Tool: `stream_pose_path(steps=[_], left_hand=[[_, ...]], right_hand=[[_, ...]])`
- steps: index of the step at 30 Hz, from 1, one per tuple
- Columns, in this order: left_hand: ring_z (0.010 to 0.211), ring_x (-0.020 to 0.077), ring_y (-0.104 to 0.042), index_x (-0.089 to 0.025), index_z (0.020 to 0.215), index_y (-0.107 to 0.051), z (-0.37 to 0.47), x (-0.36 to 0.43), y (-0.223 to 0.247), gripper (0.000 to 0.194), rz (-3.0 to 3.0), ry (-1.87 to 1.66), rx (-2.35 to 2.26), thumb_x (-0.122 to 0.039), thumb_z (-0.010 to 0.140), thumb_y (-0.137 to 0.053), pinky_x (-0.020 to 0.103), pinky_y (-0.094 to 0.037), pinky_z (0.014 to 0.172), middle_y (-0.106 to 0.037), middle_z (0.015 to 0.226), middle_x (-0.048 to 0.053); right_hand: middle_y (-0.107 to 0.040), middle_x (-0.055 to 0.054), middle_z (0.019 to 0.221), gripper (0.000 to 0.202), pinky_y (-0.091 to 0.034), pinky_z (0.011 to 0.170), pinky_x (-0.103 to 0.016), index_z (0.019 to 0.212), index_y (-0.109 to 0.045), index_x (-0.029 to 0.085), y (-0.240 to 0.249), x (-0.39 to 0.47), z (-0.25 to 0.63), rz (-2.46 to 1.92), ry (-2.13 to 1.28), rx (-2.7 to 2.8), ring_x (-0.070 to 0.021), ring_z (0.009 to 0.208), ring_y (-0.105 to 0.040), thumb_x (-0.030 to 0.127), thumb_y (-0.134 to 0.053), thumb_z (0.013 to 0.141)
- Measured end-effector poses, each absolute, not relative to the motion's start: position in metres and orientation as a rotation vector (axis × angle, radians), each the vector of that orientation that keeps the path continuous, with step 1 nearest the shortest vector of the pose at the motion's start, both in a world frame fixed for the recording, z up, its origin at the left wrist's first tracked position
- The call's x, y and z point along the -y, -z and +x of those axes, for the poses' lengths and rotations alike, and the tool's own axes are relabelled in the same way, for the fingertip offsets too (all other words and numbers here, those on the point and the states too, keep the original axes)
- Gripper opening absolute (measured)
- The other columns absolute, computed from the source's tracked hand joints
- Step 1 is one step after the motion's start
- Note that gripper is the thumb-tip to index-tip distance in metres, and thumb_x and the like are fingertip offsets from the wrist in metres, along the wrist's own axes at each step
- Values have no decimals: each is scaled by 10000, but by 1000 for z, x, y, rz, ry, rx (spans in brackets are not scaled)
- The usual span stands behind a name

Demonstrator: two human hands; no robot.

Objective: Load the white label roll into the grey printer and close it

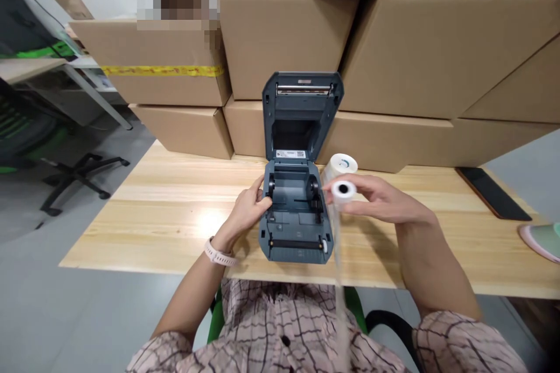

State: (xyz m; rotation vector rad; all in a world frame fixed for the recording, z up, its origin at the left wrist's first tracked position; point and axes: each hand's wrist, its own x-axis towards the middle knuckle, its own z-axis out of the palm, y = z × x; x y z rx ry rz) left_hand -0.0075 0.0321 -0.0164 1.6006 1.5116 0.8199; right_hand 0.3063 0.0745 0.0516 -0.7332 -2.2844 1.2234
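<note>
1. Nearest to me are my checked sleeves and, between them, a strip of paper (338, 256) hanging loose from the roll down past the tabletop edge (it blurs out lower down).
2. My left hand (247, 207), with a pale watch (217, 254) on the wrist, rests against the left side of the label printer (295, 227); my fingers (259, 186) are curled over its rim, holding the casing without closing round anything loose.
3. My right hand (376, 198) is just right of the printer, fingers closed on a small white paper roll (343, 191), its dark core hole facing me. The roll is held above the tabletop, beside the printer's right wall, not inside the bay.
4. The printer stands on the wooden tabletop (175, 210) near its front edge, lid (301, 108) swung up and back, the roll bay open and its two round holders showing.
5. Just behind my right hand a second white roll (341, 166) stands on the tabletop, close to the printer's right rear corner.
6. Further right lie a flat black object (492, 192) and, at the frame edge, a pale green and pink thing (542, 240).
7. Along the back of the tabletop, brown cardboard boxes (437, 52) are stacked, one with yellow tape (161, 70).
8. Far left, on the floor, stands an office chair (26, 122).
</note>
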Motion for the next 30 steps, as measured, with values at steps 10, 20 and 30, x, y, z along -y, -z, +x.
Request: stream_pose_path(steps=[10,20,30], left_hand=[[603,153,-479,-142,1557,-468,-9,-33,18,785,1605,-820,-1486,-269,785,-543,262,-316,594,-527,640,-52],[600,163,-469,-172,1521,-515,-8,-31,15,713,1628,-803,-1523,-309,823,-567,272,-328,604,-494,623,-59],[640,164,-525,-160,1560,-469,-10,-31,21,776,1609,-832,-1480,-484,879,-653,272,-413,680,-591,688,-39]], right_hand=[[-764,-121,1059,253,-466,932,-439,1221,-696,182,-28,-77,206,-855,-333,2890,-284,978,-669,274,-587,1012],[-783,-96,1078,210,-592,836,-440,1091,-747,200,-11,0,235,-817,-144,2439,-250,972,-683,240,-543,1058],[-754,-123,1311,253,-634,1017,-531,1234,-701,162,-6,40,225,-781,-111,2401,-279,1228,-719,202,-532,1051]])
